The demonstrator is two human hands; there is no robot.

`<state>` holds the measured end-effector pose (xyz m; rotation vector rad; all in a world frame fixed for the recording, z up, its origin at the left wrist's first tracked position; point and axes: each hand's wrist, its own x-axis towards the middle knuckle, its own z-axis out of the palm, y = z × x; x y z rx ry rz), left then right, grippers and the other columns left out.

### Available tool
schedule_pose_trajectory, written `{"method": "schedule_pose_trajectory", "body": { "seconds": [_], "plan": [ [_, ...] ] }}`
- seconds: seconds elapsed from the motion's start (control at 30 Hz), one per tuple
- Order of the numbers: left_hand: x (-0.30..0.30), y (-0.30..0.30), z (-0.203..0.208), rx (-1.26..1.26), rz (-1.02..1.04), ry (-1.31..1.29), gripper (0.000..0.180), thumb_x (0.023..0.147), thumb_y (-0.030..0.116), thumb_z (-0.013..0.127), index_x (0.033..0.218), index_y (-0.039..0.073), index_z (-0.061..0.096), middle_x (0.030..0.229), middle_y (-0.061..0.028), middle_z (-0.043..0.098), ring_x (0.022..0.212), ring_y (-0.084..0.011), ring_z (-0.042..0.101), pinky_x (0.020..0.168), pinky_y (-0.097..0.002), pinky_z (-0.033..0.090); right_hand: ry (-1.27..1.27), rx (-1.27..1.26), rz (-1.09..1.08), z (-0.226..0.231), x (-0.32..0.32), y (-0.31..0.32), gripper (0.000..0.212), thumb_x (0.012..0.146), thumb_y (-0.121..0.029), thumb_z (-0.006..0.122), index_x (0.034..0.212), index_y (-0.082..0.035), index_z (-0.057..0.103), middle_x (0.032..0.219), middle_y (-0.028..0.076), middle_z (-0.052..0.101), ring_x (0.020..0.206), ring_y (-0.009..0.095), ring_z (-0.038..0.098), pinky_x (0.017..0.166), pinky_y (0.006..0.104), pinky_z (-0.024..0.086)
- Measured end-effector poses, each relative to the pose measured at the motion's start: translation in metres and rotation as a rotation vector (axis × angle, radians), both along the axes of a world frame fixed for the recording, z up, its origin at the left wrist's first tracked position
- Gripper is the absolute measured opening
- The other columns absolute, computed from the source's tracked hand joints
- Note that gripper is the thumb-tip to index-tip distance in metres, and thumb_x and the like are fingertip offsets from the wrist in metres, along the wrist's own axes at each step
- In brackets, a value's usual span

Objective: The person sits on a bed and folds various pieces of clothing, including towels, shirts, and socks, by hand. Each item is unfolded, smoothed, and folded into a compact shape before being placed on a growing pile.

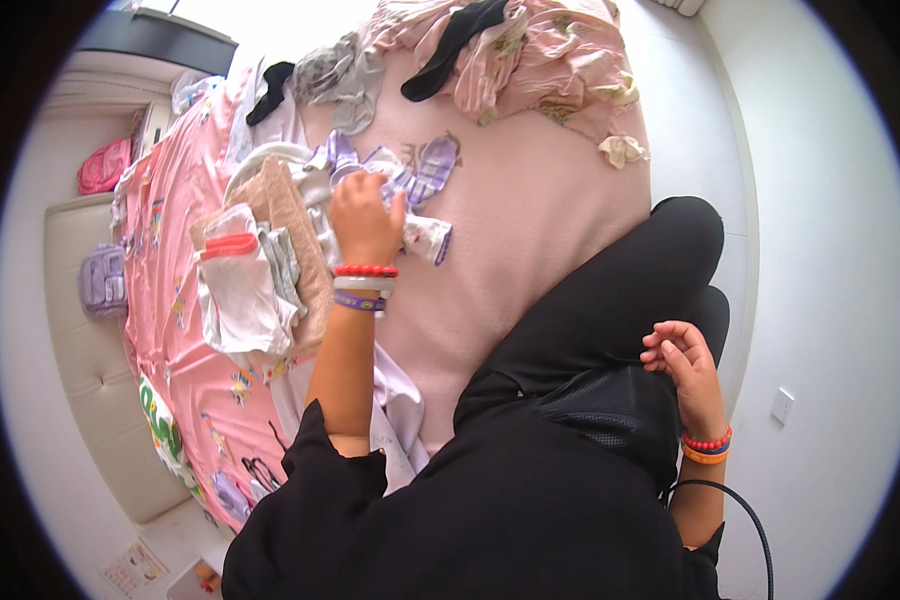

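Note:
My left hand (pixel 365 215), with bracelets on its wrist, reaches over a white-and-purple garment (pixel 432 172) on the bed. Its thumb stands apart, but the fingertips are turned down and hidden, so a grip on the cloth cannot be made out. A patterned white piece with a purple edge (pixel 428 238) lies just right of that hand. Left of my left wrist is a stack of folded clothes (pixel 245 300), white and grey on top of a tan cloth (pixel 305 225), with a red band across it. Beside my thigh, my right hand (pixel 682 358) is loosely open and holds nothing.
A crumpled pink floral cloth (pixel 530 70) with a black garment (pixel 455 50) lies at the far end of the bed (pixel 530 220). Grey clothing (pixel 340 80) lies left of it. A purple backpack (pixel 103 280) stands by the headboard. A black cable (pixel 750 510) hangs near my right arm.

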<state>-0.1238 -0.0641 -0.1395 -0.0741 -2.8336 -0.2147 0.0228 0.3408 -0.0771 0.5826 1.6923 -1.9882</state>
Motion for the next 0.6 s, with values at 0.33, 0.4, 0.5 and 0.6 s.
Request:
{"method": "schedule_pose_trajectory", "body": {
  "seconds": [0.33, 0.4, 0.5, 0.6],
  "plan": [
    [-0.137, 0.109, -0.078, 0.711, -0.202, -0.202, 0.033, 0.08, 0.03, 0.07, 0.103, 0.007, 0.067, 0.126, -0.0228, 0.05, 0.116, -0.0339, 0.049, 0.101, -0.0406, 0.037, 0.018, 0.056, -0.113, 0.011, 0.008, 0.015, 0.021, 0.096, -0.009, 0.045, 0.115, -0.001, 0.052, 0.102, 0.01, 0.061, 0.087, 0.015, 0.061, 0.08, 0.0279, 0.05],
    [-0.101, 0.137, -0.052, 0.668, -0.201, -0.057, 0.029, 0.079, 0.025, 0.07, 0.099, 0.005, 0.065, 0.122, -0.0221, 0.052, 0.113, -0.0333, 0.05, 0.099, -0.0403, 0.038, 0.0, 0.052, -0.174, 0.007, 0.019, 0.021, 0.021, 0.097, -0.009, 0.045, 0.115, -0.001, 0.052, 0.102, 0.01, 0.061, 0.087, 0.015, 0.061, 0.08, 0.0281, 0.05],
    [-0.058, 0.106, -0.04, 0.501, -0.029, 0.12, 0.026, 0.077, 0.019, 0.07, 0.094, 0.002, 0.061, 0.115, -0.0209, 0.053, 0.109, -0.0324, 0.052, 0.096, -0.0398, 0.04, -0.052, 0.035, -0.207, -0.004, 0.03, 0.03, 0.022, 0.097, -0.011, 0.045, 0.115, -0.001, 0.052, 0.103, 0.01, 0.06, 0.086, 0.015, 0.061, 0.078, 0.0275, 0.052],
    [-0.016, 0.046, -0.034, 0.043, 0.385, 0.367, 0.028, 0.079, 0.022, 0.068, 0.094, 0.0, 0.059, 0.104, -0.0171, 0.055, 0.102, -0.031, 0.053, 0.093, -0.0383, 0.04, -0.094, 0.049, -0.203, -0.007, 0.033, 0.034, 0.022, 0.097, -0.012, 0.046, 0.115, -0.001, 0.052, 0.102, 0.01, 0.06, 0.086, 0.015, 0.062, 0.077, 0.0267, 0.052]
  ]
}}
